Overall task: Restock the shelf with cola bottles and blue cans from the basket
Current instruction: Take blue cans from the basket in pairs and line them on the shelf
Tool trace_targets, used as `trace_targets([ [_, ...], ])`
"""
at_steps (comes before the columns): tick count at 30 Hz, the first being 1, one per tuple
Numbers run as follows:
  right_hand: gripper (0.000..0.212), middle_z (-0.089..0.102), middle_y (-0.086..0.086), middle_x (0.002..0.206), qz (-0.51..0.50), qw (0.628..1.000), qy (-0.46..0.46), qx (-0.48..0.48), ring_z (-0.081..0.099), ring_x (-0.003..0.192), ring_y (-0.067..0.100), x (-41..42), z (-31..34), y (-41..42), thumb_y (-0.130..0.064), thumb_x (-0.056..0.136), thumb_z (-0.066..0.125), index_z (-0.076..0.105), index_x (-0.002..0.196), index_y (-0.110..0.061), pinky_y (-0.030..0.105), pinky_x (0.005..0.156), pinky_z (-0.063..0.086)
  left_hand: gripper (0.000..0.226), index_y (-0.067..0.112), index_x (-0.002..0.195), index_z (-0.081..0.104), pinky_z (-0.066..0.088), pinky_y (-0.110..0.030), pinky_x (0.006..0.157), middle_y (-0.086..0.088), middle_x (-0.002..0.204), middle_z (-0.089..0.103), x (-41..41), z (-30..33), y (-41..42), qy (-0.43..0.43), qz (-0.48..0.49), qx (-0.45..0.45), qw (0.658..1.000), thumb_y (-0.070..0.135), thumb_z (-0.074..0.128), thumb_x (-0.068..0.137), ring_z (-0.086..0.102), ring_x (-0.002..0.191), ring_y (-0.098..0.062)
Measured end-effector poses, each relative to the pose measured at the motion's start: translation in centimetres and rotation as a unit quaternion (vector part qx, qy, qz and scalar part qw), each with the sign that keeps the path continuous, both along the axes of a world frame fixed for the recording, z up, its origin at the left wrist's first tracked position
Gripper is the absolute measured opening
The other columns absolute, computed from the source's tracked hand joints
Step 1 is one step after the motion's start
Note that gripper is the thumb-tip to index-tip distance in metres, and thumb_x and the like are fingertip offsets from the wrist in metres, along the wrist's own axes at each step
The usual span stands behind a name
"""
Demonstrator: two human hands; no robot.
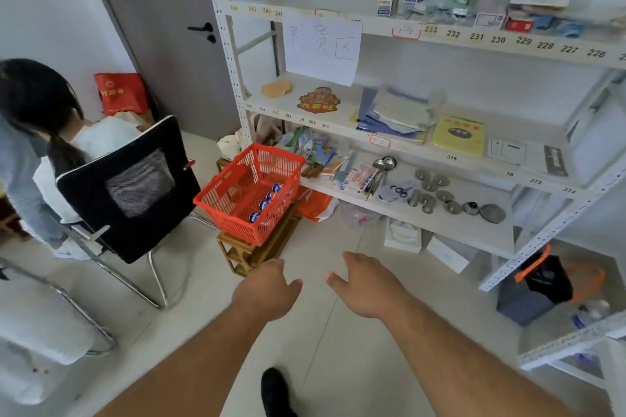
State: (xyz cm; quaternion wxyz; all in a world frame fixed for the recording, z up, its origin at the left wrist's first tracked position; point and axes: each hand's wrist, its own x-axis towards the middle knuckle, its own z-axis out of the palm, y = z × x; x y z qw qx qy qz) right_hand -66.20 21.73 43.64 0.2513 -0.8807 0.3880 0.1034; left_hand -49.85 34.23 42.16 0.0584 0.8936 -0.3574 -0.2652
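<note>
blue cans (267, 203) lay in red basket (250, 193) on wooden stool (257, 250) | looked light, rigid, slick: grip round the sides | left hand (267, 291), right hand (366, 284) empty, fingers loosely spread, well short | cola bottles unseen

Both bare forearms outstretched, left hand (267, 291) and right hand (364, 284) loose-fingered, palms down, nothing held.

Basket (237, 193) is glossy red plastic mesh, sitting on a varnished wooden stool (257, 252). Shelf (423, 210) looks like matt white painted metal, blue cans (266, 205) shiny, floor (338, 332) smooth pale tile.
</note>
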Motion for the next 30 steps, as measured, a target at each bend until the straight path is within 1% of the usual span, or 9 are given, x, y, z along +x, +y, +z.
trace_targets([
  [3,0.077,0.043,0.011,0.162,0.007,1.000,0.011,-0.001,0.039,0.149,0.030,4.3,-0.5,-2.8,-0.063,0.103,0.041,0.034,0.160,-0.011,0.043,0.120,0.037,0.065,0.022,0.150,0.048,0.055,-0.036,0.097,-0.001,0.145,0.061,4.1,-1.2,-2.2,0.014,0.015,0.005,1.000,0.060,0.052,0.097,0.062,0.127,-0.022],
  [7,0.076,0.044,0.011,0.161,0.022,0.999,0.030,-0.005,0.040,0.148,0.030,11.3,-1.6,-5.9,-0.062,0.102,0.042,0.036,0.159,-0.010,0.042,0.120,0.037,0.054,0.024,0.133,0.057,0.058,-0.037,0.090,0.002,0.120,0.067,11.1,-2.7,-4.7,0.037,0.033,-0.004,0.999,0.061,0.052,0.095,0.066,0.107,-0.020],
  [12,0.076,0.044,0.012,0.161,0.036,0.998,0.051,-0.006,0.039,0.149,0.029,18.8,-2.2,-8.3,-0.061,0.103,0.043,0.037,0.159,-0.010,0.041,0.120,0.036,0.052,0.027,0.126,0.060,0.059,-0.040,0.091,0.002,0.112,0.071,18.6,-4.1,-6.7,0.068,0.063,-0.005,0.996,0.063,0.052,0.090,0.068,0.103,-0.022],
  [15,0.072,0.049,0.013,0.156,0.050,0.996,0.068,-0.005,0.043,0.145,0.031,22.5,-2.5,-9.8,-0.061,0.103,0.042,0.043,0.153,-0.009,0.043,0.118,0.039,0.057,0.026,0.130,0.059,0.059,-0.040,0.094,0.001,0.118,0.071,21.7,-4.9,-8.0,0.087,0.079,-0.014,0.993,0.064,0.051,0.088,0.068,0.108,-0.024],
  [19,0.072,0.048,0.013,0.157,0.067,0.994,0.083,0.000,0.042,0.146,0.032,26.1,-2.7,-12.3,-0.059,0.103,0.043,0.041,0.155,-0.009,0.044,0.118,0.039,0.056,0.024,0.138,0.057,0.055,-0.038,0.098,-0.004,0.135,0.063,23.9,-5.8,-9.7,0.086,0.088,-0.015,0.992,0.059,0.052,0.095,0.063,0.121,-0.026],
  [22,0.069,0.050,0.013,0.155,0.082,0.993,0.088,0.003,0.043,0.144,0.032,28.3,-3.4,-14.4,-0.058,0.104,0.044,0.044,0.151,-0.008,0.044,0.117,0.040,0.054,0.024,0.135,0.058,0.055,-0.037,0.095,-0.003,0.133,0.065,25.6,-6.7,-11.1,0.095,0.103,-0.010,0.990,0.060,0.052,0.096,0.064,0.120,-0.026],
  [25,0.069,0.049,0.012,0.156,0.096,0.991,0.088,0.016,0.044,0.144,0.030,30.4,-4.4,-16.8,-0.057,0.104,0.044,0.043,0.152,-0.009,0.042,0.117,0.040,0.050,0.026,0.131,0.060,0.058,-0.037,0.091,0.000,0.123,0.071,27.4,-6.9,-12.8,0.113,0.127,-0.009,0.985,0.058,0.054,0.094,0.067,0.111,-0.024],
  [28,0.070,0.048,0.012,0.156,0.109,0.990,0.083,0.027,0.043,0.145,0.031,32.6,-5.1,-20.0,-0.057,0.104,0.043,0.041,0.154,-0.009,0.042,0.115,0.040,0.051,0.026,0.132,0.060,0.058,-0.040,0.095,0.000,0.127,0.070,29.2,-6.8,-15.1,0.117,0.153,-0.005,0.981,0.055,0.054,0.091,0.067,0.114,-0.025],
  [30,0.068,0.051,0.012,0.153,0.115,0.990,0.077,0.038,0.045,0.142,0.030,34.0,-5.5,-22.3,-0.057,0.104,0.043,0.044,0.152,-0.009,0.042,0.112,0.042,0.054,0.026,0.134,0.060,0.057,-0.041,0.098,-0.001,0.133,0.068,30.1,-6.8,-16.9,0.116,0.169,0.005,0.979,0.056,0.053,0.089,0.066,0.118,-0.026],
])
